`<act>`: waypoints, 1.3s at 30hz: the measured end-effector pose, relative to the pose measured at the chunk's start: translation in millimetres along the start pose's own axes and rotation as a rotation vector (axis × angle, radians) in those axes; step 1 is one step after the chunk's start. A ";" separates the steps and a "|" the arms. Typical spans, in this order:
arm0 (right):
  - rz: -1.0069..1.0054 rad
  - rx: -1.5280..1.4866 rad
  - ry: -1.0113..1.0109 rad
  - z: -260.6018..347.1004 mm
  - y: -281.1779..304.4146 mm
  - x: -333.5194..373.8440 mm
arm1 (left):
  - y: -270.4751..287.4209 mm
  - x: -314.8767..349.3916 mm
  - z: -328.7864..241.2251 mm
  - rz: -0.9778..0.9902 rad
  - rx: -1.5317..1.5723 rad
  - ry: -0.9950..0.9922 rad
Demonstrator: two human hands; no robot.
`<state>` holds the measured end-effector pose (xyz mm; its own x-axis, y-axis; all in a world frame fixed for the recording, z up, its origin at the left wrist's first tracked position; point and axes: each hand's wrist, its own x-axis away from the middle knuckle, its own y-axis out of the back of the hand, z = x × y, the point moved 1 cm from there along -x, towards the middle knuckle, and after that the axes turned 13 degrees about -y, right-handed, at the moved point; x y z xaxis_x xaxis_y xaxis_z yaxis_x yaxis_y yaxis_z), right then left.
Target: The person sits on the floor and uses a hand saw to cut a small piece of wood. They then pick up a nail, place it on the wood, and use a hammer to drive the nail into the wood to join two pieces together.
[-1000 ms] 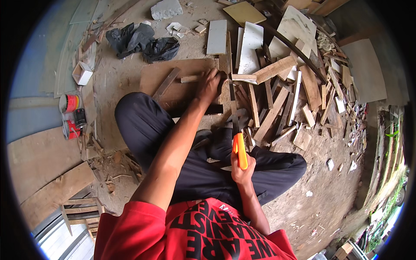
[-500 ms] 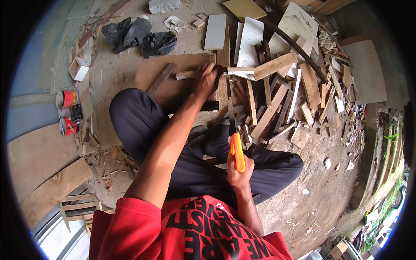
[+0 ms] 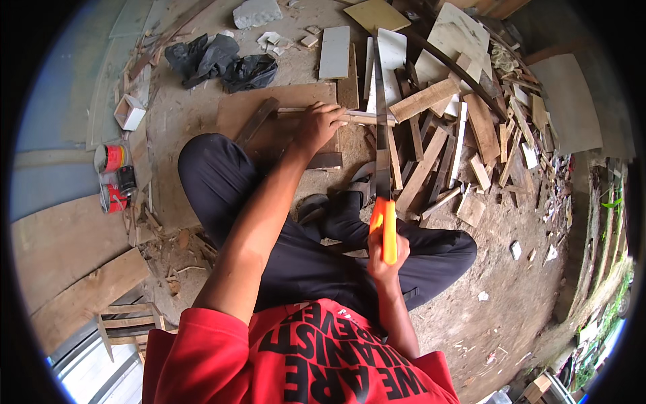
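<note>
My right hand (image 3: pixel 389 259) is closed round the orange handle of a handsaw (image 3: pixel 382 158). Its long dark blade points away from me and passes in front of a narrow wooden strip (image 3: pixel 363 118) near the right end; whether it touches the wood I cannot tell. My left hand (image 3: pixel 320 126) grips that strip from above, fingers bent over it. Beneath the strip lies a flat brown board (image 3: pixel 232 108), with a dark wooden block (image 3: pixel 257 121) slanting across it to the left and another dark piece (image 3: pixel 326 160) nearer to me.
A heap of wood offcuts (image 3: pixel 424 161) spreads to the right. Black plastic bags (image 3: pixel 249 73) and a pale block (image 3: pixel 257 12) lie at the far left. Red cans (image 3: pixel 111 158) stand left, beyond my bent knee (image 3: pixel 208 158). A white panel (image 3: pixel 334 54) lies ahead.
The saw has moved right and farther away, from beside my left hand to the strip's right end. The strip has turned over or tilted, showing less of its white face. My left hand keeps hold.
</note>
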<state>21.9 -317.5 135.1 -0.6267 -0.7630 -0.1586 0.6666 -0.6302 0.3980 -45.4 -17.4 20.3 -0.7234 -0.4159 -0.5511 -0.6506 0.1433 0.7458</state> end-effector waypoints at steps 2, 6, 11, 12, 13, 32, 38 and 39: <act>0.021 -0.066 -0.082 -6.8 -7.3 -11.1 | 1.5 8.0 -4.6 0.017 -0.019 -0.037; -0.006 -0.043 -0.118 -31.1 -31.6 -23.5 | 5.9 9.8 -10.7 -0.079 0.113 -0.009; 0.039 -0.150 -0.230 -38.4 -47.9 -23.8 | 6.3 2.4 -10.5 -0.084 0.122 0.008; 0.050 -0.146 -0.221 -38.1 -49.5 -23.8 | 7.0 2.6 -10.2 -0.063 0.114 0.019; 0.062 -0.143 -0.212 -38.0 -50.4 -24.2 | 7.9 2.4 -9.3 -0.042 0.107 0.030; 0.165 -0.008 -0.252 -26.6 -37.5 -28.0 | 10.7 -3.3 -11.8 0.004 0.045 0.022; 0.190 0.026 -0.287 -18.5 -37.2 -26.7 | 8.0 6.4 4.6 0.155 -0.030 -0.021; 0.190 0.009 -0.298 -16.8 -36.5 -25.6 | 8.7 8.4 8.7 0.222 -0.032 -0.021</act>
<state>20.5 -277.3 109.5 -0.5830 -0.7903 0.1887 0.7798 -0.4791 0.4029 -59.1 -11.9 18.9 -0.8529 -0.3584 -0.3796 -0.4674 0.2004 0.8610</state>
